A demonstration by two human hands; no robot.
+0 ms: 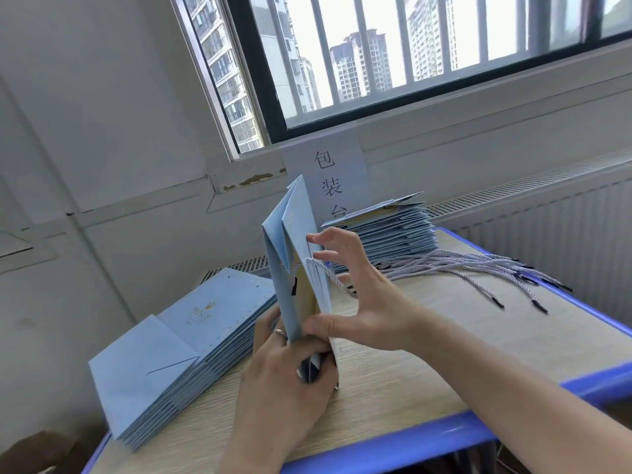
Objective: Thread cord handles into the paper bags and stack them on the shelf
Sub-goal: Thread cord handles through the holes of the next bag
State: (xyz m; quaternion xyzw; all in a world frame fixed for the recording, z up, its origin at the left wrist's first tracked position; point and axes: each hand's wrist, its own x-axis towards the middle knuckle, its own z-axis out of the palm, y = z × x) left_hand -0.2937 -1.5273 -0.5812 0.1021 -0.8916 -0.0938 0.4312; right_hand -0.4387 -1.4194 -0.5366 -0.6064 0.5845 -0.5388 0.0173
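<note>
Two hands work on one pale blue paper bag, which stands upright on its narrow end near the middle of the desk. The left grip, at 6 o'clock of the bag, is clamped round the bag's lower end with curled fingers, a ring on one of them. The right grip, at 4 o'clock of the bag, is spread apart. Its thumb presses the bag's near edge low down and its forefinger tip touches the same edge higher up. A white cord loop hangs at the bag's open side, between that thumb and forefinger and just beside the other fingers. Whether they touch it cannot be told.

At 8 o'clock of the bag lies a stack of flat bags, close to the left grip. At 2 o'clock, further back, sits a second stack, with a cord showing on its top bag. Loose cords fan across the desk at 3 o'clock, well apart from the right grip. Behind the bag, a paper sign hangs below the barred window.
</note>
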